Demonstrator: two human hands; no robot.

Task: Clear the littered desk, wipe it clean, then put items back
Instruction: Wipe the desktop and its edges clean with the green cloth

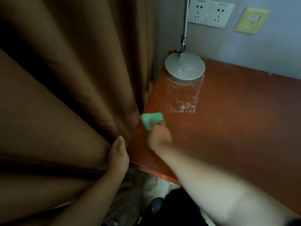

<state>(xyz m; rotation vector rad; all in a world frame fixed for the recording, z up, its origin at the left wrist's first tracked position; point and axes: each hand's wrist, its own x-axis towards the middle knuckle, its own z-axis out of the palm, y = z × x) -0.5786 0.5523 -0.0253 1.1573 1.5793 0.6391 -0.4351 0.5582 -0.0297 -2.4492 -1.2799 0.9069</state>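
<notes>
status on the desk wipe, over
Right grip holds small green wiping pad on red-brown desk. Left grip flat, pressing brown curtain aside. White dusty patch before round silver lamp base unwiped.

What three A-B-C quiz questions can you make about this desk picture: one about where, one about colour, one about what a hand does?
1. Where does the lamp base stand? A far left corner of the desk; B the floor; C the near edge.
2. What colour is the wiping cloth? A red; B white; C green.
3. What does the left hand do? A lifts a cup; B presses the curtain aside; C lies on the desk.
Answers: 1 A, at the back by the curtain. 2 C, green shows in the right hand. 3 B, straight fingers push the brown folds.
</notes>
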